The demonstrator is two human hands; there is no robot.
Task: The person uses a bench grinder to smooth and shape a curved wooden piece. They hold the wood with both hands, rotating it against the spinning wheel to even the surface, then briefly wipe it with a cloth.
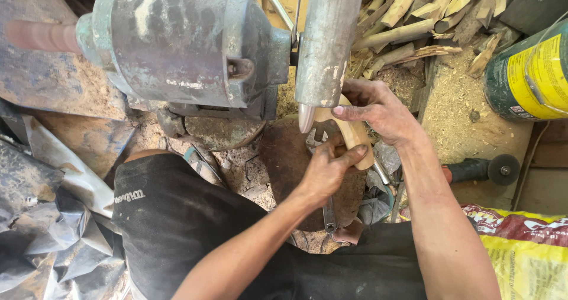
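Observation:
A pale curved wooden piece is held under the metal guard of a bench grinder, close to the wheel's lower edge. My left hand grips the near end of the piece from below. Over its far end curls my right hand, fingers touching the guard's lower rim. The grinder's grey-green motor housing fills the upper left. Most of the wooden piece is hidden by my fingers.
Cut wooden sticks and sawdust lie at the top right. A green and yellow can stands at the right edge, an angle grinder below it, a yellow sack at bottom right. A wrench lies by my knees.

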